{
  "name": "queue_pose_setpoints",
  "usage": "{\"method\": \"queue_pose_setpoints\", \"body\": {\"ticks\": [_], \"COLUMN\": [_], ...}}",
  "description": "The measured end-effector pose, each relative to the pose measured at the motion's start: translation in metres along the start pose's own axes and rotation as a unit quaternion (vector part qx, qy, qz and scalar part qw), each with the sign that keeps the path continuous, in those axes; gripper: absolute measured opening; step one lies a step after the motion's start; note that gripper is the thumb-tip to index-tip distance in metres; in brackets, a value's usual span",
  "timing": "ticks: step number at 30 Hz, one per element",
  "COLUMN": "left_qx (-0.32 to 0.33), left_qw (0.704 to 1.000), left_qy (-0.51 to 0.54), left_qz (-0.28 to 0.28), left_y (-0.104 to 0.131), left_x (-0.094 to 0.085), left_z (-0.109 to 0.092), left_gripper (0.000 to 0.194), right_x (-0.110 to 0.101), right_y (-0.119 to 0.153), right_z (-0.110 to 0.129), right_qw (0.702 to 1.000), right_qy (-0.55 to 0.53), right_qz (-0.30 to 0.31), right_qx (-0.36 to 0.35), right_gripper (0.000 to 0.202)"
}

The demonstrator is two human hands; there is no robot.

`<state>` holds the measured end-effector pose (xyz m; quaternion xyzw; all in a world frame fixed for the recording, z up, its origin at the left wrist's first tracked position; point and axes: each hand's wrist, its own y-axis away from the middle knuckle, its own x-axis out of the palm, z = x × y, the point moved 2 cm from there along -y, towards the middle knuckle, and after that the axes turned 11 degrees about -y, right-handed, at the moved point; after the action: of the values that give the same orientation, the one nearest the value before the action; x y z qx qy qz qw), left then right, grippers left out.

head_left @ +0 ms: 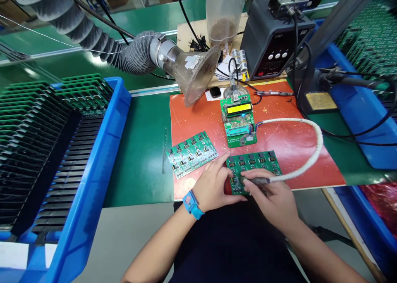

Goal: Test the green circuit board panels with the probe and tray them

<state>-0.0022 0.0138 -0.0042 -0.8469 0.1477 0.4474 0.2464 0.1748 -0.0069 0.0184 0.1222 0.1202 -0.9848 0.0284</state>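
While the right grip [276, 200] pinches a probe [261, 180], the board [252, 162] lies beneath.

It was just 1 head-worn cam facing forward and pretty steeply down over the green bench [142, 138], near enough that the left hand [213, 183] and right hand [276, 203] sat low in view, with the red mat [282, 107] mid-view and a grey hose [138, 53] up top left.

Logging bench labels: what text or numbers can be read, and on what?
"LEAD FREE": dark grey box-shaped station
"OfflineProgram": green rectangular board with yellow screen
"88": small black displays on green circuit board under right hand
Too blurred or small: station's top marking, blue wristband's mark, remaining board print.
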Motion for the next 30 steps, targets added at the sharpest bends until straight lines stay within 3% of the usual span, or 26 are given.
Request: {"method": "queue_pose_setpoints", "body": {"ticks": [16, 25, 30], "left_qx": [-0.011, -0.014, -0.017], "left_qw": [1.000, 1.000, 1.000], "left_qy": [-0.002, 0.004, 0.003], "left_qz": [0.017, 0.019, 0.020], "left_y": [0.000, 0.001, 0.001], "left_x": [-0.001, -0.001, -0.001], "left_z": [0.000, -0.001, -0.001], "left_gripper": [0.054, 0.054, 0.057], "right_x": [0.007, 0.005, 0.003], "right_y": [-0.011, -0.008, -0.008], "right_z": [0.010, 0.007, 0.005], "right_qw": [0.996, 0.999, 0.999], "right_qy": [0.079, 0.040, 0.029], "right_qz": [0.002, 0.012, 0.010], "right_qx": [-0.043, 0.000, -0.009], "right_gripper": [0.006, 0.006, 0.005]}}
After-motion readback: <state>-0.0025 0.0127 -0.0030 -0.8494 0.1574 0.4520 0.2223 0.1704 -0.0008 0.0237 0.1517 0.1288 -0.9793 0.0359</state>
